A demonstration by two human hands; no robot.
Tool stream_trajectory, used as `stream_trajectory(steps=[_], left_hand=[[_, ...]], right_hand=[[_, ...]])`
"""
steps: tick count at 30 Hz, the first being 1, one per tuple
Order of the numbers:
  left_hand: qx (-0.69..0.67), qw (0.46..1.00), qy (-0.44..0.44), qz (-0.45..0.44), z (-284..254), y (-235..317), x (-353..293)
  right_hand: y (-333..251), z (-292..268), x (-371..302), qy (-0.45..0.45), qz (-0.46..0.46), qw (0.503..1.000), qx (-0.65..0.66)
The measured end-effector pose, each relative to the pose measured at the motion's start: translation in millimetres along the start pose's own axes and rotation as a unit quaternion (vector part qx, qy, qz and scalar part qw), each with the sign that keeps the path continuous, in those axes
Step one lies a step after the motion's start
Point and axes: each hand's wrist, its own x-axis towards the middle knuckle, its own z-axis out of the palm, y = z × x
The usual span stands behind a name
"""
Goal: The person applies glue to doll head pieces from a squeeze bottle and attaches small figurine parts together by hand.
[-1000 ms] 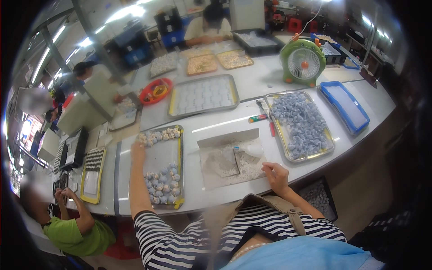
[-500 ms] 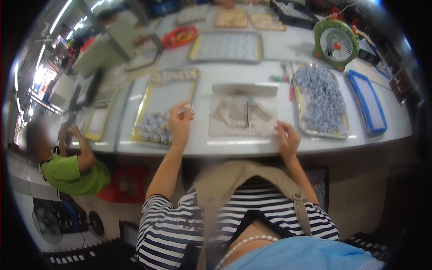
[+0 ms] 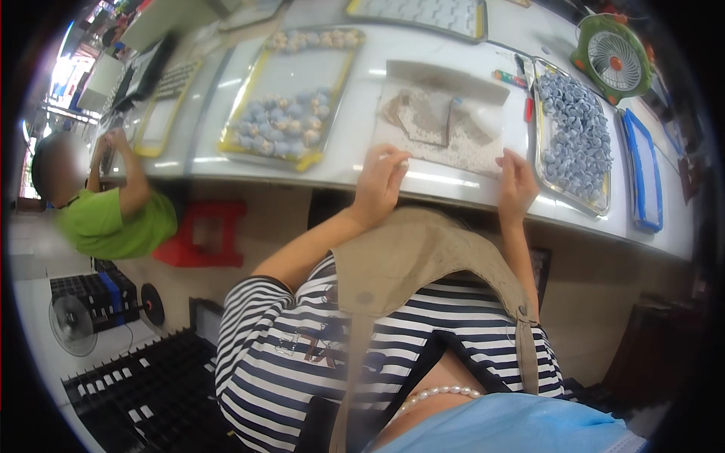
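Observation:
At the front left corner of a worn, beige-grey sheet (image 3: 476, 141), my left hand (image 3: 380, 185) has its thumb and forefinger pinched together. My right hand (image 3: 518, 185) pinches likewise by the sheet's front right corner. Whatever either hand holds is too small to make out. On the sheet lie a thin dark L-shaped strip (image 3: 448, 124) and pale crumb-like marks. Left of it, a yellow-edged tray (image 3: 291, 72) carries small blue-grey and tan pieces (image 3: 283, 121). Many blue-grey pieces (image 3: 574, 128) fill another tray (image 3: 598, 205) on the right.
A green fan (image 3: 615, 60) stands at the far right, above a blue-rimmed tray (image 3: 642, 174). Pen-like red and green items (image 3: 510, 78) lie between sheet and right tray. On the left, a person in green (image 3: 121, 215) works near a red stool (image 3: 208, 234).
My left hand has gone from beside the left tray to the sheet's front left corner, its fingers now pinched. My right hand stays by the right corner. The view has shifted and tilted.

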Motion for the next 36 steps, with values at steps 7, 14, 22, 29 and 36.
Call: stream_trajectory(steps=[7, 14, 22, 29, 36], left_hand=[[-0.136, 0.973, 0.001, -0.186, 33.7, 2.0, 17.2], [-0.346, 0.868, -0.066, -0.351, 52.4, 5.1, 80.8], [-0.46, 0.799, -0.07, -0.381, 112.9, -58.7, 157.3], [-0.48, 0.767, -0.137, -0.402, 180.9, -136.2, 188.8], [-0.546, 0.641, -0.158, -0.515, 231.8, -177.0, 241.3]], right_hand=[[12.7, -22.3, 34.8, 0.003, -0.032, 0.999, -0.025], [41.5, -23.5, 80.2, -0.011, 0.075, 0.996, 0.053], [84.6, 28.1, 179.8, -0.054, -0.017, 0.987, -0.148], [150.7, 67.8, 218.6, -0.115, -0.025, 0.966, -0.231], [179.2, 74.8, 275.8, -0.076, 0.138, 0.988, 0.007]])
